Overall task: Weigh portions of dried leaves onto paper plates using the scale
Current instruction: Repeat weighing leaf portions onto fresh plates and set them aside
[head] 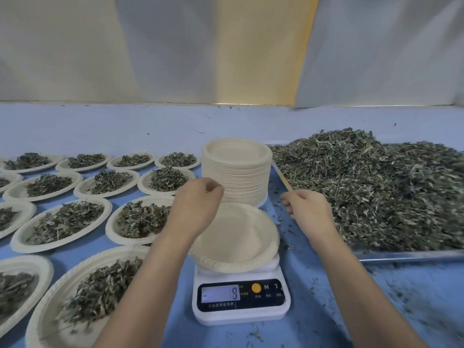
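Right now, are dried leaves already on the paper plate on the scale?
No, the paper plate on the digital scale shows only its bare inside.

A blue tabletop (125, 126) is covered on the left by rows of paper plates (18, 243), each filled with dried leaves (66, 219) and set close to its neighbours. A tall stack of empty plates (237, 182) is placed near the middle, with a white digital scale (241, 316) set in front of it. A metal tray (406, 255) heaped with leaves is laid on the right, and leaf crumbs (312, 290) are scattered around it.
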Action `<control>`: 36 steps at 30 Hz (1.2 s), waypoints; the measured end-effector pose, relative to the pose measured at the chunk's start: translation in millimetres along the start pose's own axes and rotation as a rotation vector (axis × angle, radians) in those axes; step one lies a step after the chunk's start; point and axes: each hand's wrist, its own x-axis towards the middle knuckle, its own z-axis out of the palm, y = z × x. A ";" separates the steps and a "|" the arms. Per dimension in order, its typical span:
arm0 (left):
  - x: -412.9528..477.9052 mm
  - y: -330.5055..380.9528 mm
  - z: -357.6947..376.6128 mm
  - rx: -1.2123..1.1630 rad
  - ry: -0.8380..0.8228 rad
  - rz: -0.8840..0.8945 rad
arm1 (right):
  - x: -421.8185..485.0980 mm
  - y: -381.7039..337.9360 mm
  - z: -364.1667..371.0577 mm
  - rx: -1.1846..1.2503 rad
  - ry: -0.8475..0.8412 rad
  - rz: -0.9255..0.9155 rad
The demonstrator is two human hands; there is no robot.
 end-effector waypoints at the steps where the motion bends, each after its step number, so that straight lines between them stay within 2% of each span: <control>1: -1.4 7.1 5.9 -0.111 -0.010 0.001 | 2.1 2.2 -4.4 0.002 0.029 -0.010; 3: -4.6 22.0 18.6 -0.307 -0.059 -0.015 | 7.6 8.1 -15.2 -0.060 0.099 -0.036; 5: -6.4 37.5 32.1 -0.424 -0.096 -0.028 | 15.8 19.4 -27.0 -0.282 0.124 -0.076; 7: -6.1 52.3 45.4 -0.473 -0.107 -0.023 | 24.1 35.8 -39.0 -0.536 0.067 -0.037; 10: -6.5 70.4 60.7 -0.502 -0.094 -0.026 | 31.4 60.0 -50.1 -0.806 -0.062 0.135; 13: -5.7 80.2 70.6 -0.514 -0.099 -0.023 | 47.4 74.2 -53.9 -0.967 -0.054 0.096; 16: -3.0 81.8 77.7 -0.523 -0.089 -0.020 | 64.9 73.5 -52.8 -0.997 0.032 -0.037; 18: -1.3 79.3 81.8 -0.534 -0.093 -0.030 | 73.7 73.4 -50.4 -0.968 0.039 -0.051; 21: 0.3 76.1 84.5 -0.567 -0.107 -0.032 | 80.7 73.6 -47.0 -0.939 0.012 -0.022; 25: 1.5 73.8 83.2 -0.597 -0.111 -0.028 | 82.9 72.3 -45.4 -0.999 -0.036 -0.072; 29: 1.9 72.9 82.7 -0.612 -0.111 -0.031 | 79.3 69.0 -40.9 -0.787 -0.153 -0.166; 33: 1.3 73.4 82.0 -0.623 -0.114 -0.033 | 77.8 66.7 -39.9 -0.746 0.042 -0.300; 34: 1.3 73.3 81.8 -0.623 -0.115 -0.034 | 78.5 67.9 -40.4 -0.757 0.054 -0.306; 36: 1.2 72.9 81.3 -0.625 -0.116 -0.036 | 80.5 71.9 -40.3 -0.781 -0.030 -0.290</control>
